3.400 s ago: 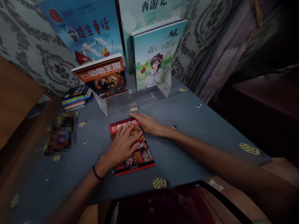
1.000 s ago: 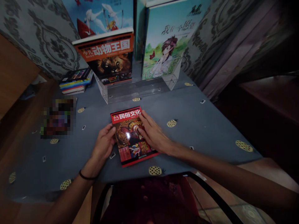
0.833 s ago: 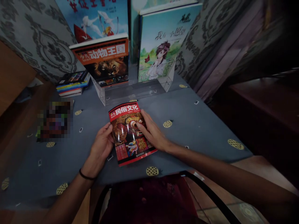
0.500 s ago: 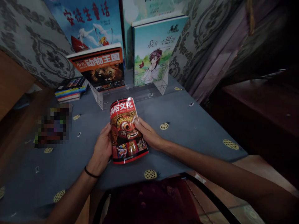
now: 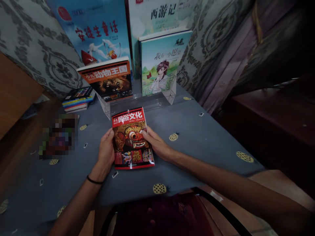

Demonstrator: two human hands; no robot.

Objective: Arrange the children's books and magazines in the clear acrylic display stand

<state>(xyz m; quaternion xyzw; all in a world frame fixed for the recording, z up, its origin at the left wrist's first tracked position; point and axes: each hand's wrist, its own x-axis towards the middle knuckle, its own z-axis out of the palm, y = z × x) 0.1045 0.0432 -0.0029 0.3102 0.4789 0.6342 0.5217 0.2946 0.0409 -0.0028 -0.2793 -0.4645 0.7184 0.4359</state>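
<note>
Between my two hands is a red and black paperback book (image 5: 131, 144), its front cover with a painted mask facing me. My left hand (image 5: 107, 147) grips the left edge, thumb on the cover's side and the other fingers hidden behind. On the right edge, my right hand (image 5: 157, 144) pinches the book with the thumb on the cover. The book is held almost flat, over the blue tablecloth (image 5: 197, 154). Just beyond it is a clear acrylic stand (image 5: 137, 105) holding an orange animal book (image 5: 113, 82) and a green book (image 5: 159, 65).
Two large books, one blue (image 5: 98, 19) and one pale green (image 5: 164, 19), stand at the back against patterned wallpaper. A stack of books (image 5: 77, 98) lies at the left back, with a blurred-out item (image 5: 59, 136) nearer. A curtain (image 5: 226, 65) hangs on the right.
The book was bowed with its left side curled; now it lies flatter and its whole title shows. Both hands keep hold. The view has tilted up slightly.
</note>
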